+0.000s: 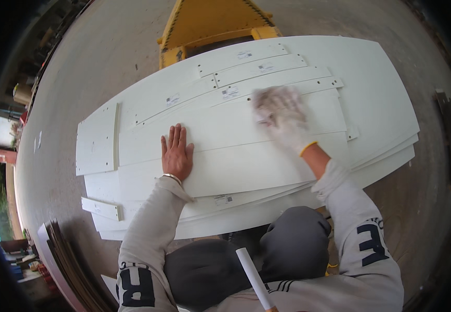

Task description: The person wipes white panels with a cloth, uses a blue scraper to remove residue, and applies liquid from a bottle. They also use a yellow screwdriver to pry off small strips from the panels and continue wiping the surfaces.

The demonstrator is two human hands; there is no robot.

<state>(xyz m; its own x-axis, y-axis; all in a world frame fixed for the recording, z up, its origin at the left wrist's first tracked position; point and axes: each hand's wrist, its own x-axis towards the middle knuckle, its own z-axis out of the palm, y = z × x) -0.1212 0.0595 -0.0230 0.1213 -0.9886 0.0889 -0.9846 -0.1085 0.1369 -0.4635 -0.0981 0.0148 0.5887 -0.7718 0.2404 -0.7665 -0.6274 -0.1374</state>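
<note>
My left hand (177, 158) is bare and lies flat, fingers stretched out, on a long white panel (220, 161). A white work glove with a yellow-orange cuff covers my right hand (288, 112). It presses a pale, crumpled rag (263, 105) against the panels, farther from me and to the right of my left hand. Motion blurs the glove and the rag, so single fingers are hard to make out. Beneath both hands, white boards of several sizes lie stacked and overlapping. Narrow drilled strips (259, 69) with small labels lie at the far side of the stack.
A smaller white board (97, 140) and a short drilled strip (100, 208) lie at the stack's left. Beyond the far edge stands a yellow pallet jack (215, 21). Brown boards (72, 260) lean at the lower left. More dark boards (448, 138) are at the far right.
</note>
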